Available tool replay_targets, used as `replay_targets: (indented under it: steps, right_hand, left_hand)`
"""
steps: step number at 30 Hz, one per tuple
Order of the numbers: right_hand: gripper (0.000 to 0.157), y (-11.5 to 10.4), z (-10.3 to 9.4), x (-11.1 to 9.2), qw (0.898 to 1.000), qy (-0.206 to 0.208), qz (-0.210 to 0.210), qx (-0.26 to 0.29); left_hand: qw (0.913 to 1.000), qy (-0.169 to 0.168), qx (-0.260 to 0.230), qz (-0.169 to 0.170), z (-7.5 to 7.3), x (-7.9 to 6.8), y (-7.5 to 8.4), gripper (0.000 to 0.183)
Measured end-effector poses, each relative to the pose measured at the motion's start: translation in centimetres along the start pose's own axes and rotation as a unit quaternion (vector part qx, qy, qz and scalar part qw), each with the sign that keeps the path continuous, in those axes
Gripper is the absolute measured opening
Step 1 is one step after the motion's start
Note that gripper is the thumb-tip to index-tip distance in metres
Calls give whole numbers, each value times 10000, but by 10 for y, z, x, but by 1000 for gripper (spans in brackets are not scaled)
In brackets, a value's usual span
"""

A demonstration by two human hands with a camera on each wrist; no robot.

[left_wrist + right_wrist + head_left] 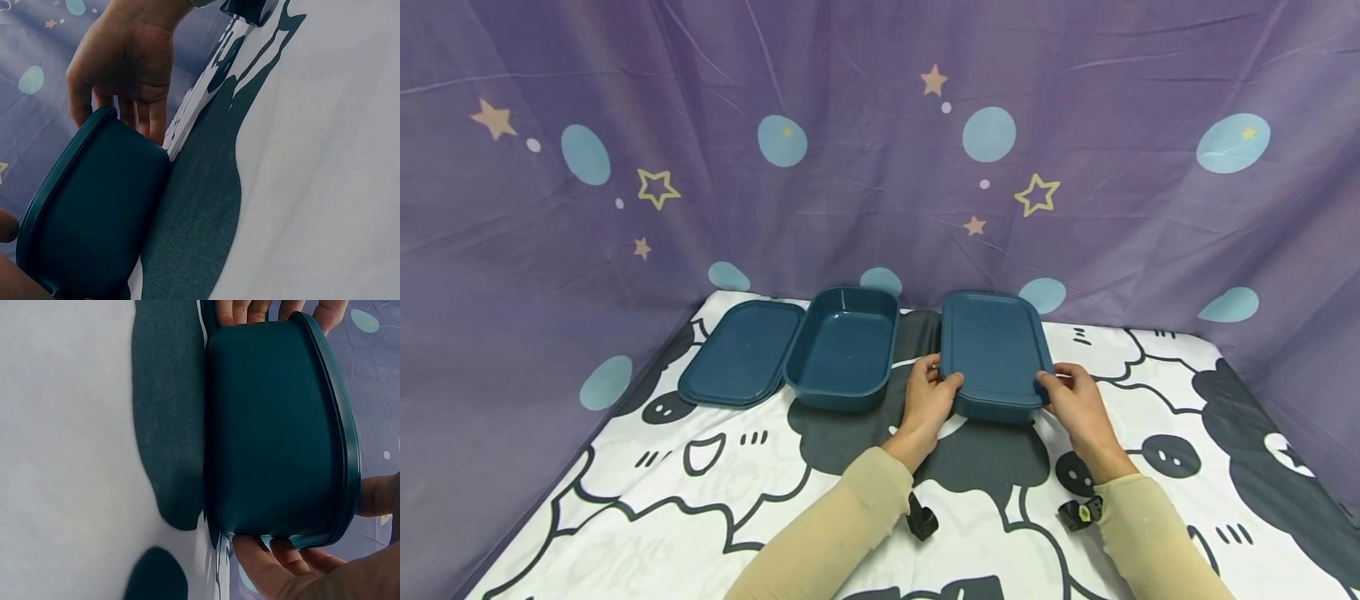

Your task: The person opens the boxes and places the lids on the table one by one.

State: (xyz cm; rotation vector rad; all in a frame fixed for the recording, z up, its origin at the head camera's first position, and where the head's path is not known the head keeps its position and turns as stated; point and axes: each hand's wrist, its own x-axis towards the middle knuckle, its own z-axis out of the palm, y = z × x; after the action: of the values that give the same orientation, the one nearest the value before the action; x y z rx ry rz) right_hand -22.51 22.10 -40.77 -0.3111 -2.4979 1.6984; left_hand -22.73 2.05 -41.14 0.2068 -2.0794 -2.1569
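Note:
A dark blue rectangular food container (996,411) with a lid (996,346) on top stands on the cloth right of centre. My left hand (923,410) grips its left side near the front corner, thumb on the lid's edge. Across from it, my right hand (1081,414) holds the right side, its thumb at the lid rim. The right wrist view shows the right fingers (272,565) against the container's side wall under the rim. In the left wrist view only a little of my left hand shows, at the lower left edge.
Left of the lidded box stands an uncovered container (842,354) of the same blue. Beside it, farther left, a loose blue lid (745,354) lies flat. A black-and-white cartoon cloth (655,533) covers the table; a purple curtain (865,225) hangs behind.

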Motion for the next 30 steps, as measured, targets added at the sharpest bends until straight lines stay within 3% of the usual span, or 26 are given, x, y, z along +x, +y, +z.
replay_targets:
  steps: [10,15,26,30]
  right_hand:
    - [71,18,2,13,10000,10,-90,-31]
    - [70,14,2,10,10000,-22,-39,-33]
    - [73,35,4,27,9999,58,-135,-91]
    - [71,28,3,22,10000,39,-87,-32]
  left_hand:
    - [10000,-34,-53,-44,0,-1,0,44]
    - [10000,-15,-58,-44,0,0,0,44]
    - [10000,44,-30,-40,0,0,1,46]
    - [10000,50,-42,-46,0,-1,1,46]
